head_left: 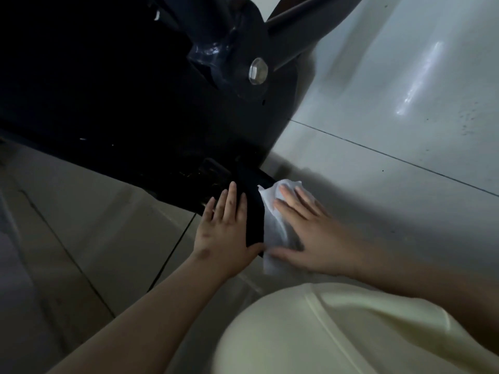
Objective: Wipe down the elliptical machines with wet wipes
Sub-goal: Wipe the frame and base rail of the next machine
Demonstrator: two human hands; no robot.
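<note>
The black elliptical machine [129,103] fills the upper left, with a silver bolt [258,71] on its pivot joint. A narrow black foot bar [253,211] of its base reaches toward me along the floor. My left hand [224,233] rests flat against the left side of that bar, fingers straight. My right hand [310,233] presses a white wet wipe [272,209] flat against the bar's right side, fingers spread on top of the wipe. Part of the wipe is hidden under my palm.
Pale glossy floor tiles [391,103] with dark grout lines surround the machine. My knee in cream-coloured fabric [337,336] fills the lower right. Grey metal tubes [302,25] of the machine run out at the top.
</note>
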